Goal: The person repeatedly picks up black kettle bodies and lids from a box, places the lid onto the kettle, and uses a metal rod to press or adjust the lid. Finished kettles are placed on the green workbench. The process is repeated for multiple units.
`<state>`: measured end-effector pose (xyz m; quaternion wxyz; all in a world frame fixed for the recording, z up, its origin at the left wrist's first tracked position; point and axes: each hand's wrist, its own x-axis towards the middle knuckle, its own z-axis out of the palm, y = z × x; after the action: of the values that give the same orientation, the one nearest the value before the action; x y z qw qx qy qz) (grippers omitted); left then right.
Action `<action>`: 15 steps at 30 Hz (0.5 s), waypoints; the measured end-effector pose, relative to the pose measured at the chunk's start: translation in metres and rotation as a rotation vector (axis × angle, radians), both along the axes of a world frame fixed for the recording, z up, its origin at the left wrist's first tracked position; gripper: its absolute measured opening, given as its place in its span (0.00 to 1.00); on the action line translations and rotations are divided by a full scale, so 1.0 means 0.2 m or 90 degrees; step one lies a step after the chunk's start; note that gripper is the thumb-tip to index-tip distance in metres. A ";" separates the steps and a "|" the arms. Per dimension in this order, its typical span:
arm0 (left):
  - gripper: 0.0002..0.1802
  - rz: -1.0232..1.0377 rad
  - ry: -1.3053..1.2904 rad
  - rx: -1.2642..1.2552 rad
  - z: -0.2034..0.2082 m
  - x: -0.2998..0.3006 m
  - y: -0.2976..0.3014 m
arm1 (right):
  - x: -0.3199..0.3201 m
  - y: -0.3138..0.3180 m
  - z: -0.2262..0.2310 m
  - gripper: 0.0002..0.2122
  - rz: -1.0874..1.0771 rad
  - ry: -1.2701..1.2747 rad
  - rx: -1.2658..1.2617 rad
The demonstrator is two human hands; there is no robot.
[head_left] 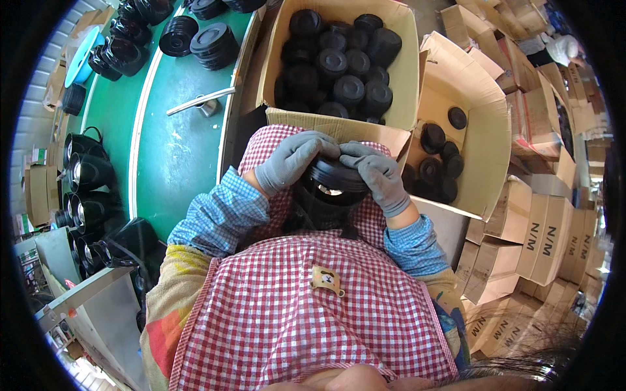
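Note:
In front of my lap, both gloved hands grip a round black ridged lid [338, 177]. My left hand [292, 159] curls over its left edge. On the opposite side, the fingers of my right hand [381, 176] are bent over the top and rim. Under the lid is a black round vessel [319, 210] with a shiny metal gleam near its mouth. It rests between my legs, against the checked apron [313, 293]. The lid looks slightly tilted; whether it is seated on the vessel I cannot tell.
Ahead stands a carton [339, 124] full of black round parts, with a second carton [486, 156] holding several more at its right. A green worktable [186, 140] on the left bears stacked black lids [215, 45], a metal piece [207, 104] and black vessels [88, 169]. Cartons [544, 238] are piled at right.

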<state>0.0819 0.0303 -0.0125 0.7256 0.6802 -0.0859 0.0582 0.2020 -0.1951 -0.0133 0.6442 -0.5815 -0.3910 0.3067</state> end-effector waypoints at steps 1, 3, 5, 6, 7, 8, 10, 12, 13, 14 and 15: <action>0.22 0.022 -0.043 0.044 -0.01 0.01 0.00 | -0.01 0.00 -0.01 0.18 0.004 0.000 0.013; 0.23 0.016 -0.070 0.096 -0.01 0.01 -0.01 | -0.02 0.00 -0.04 0.15 0.000 0.018 0.033; 0.22 0.029 -0.104 0.133 -0.01 0.00 -0.03 | 0.00 0.01 -0.01 0.13 0.018 -0.073 0.031; 0.22 0.029 -0.118 0.147 -0.02 0.00 -0.03 | 0.00 0.01 0.00 0.12 0.028 -0.118 0.031; 0.22 0.027 -0.133 0.161 -0.02 0.01 -0.02 | 0.00 0.02 0.00 0.10 0.014 -0.119 0.024; 0.22 0.024 -0.148 0.175 -0.03 0.01 -0.02 | 0.01 0.02 -0.01 0.10 0.022 -0.126 0.032; 0.18 0.023 -0.199 0.198 -0.04 0.02 -0.02 | 0.02 0.03 -0.02 0.09 0.037 -0.140 0.050; 0.15 0.041 -0.278 0.292 -0.06 0.02 -0.02 | 0.02 0.03 -0.02 0.09 0.045 -0.137 0.050; 0.14 0.043 -0.289 0.303 -0.05 0.02 -0.02 | 0.02 0.03 -0.02 0.09 0.049 -0.138 0.051; 0.14 0.044 -0.299 0.313 -0.05 0.03 -0.02 | 0.02 0.03 -0.03 0.09 0.044 -0.132 0.045; 0.13 0.045 -0.310 0.322 -0.05 0.03 -0.02 | 0.01 0.02 -0.03 0.09 0.038 -0.126 0.039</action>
<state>0.0878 0.0255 -0.0222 0.4897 0.8073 -0.2443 0.2207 0.2039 -0.1909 -0.0200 0.6104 -0.5768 -0.4794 0.2546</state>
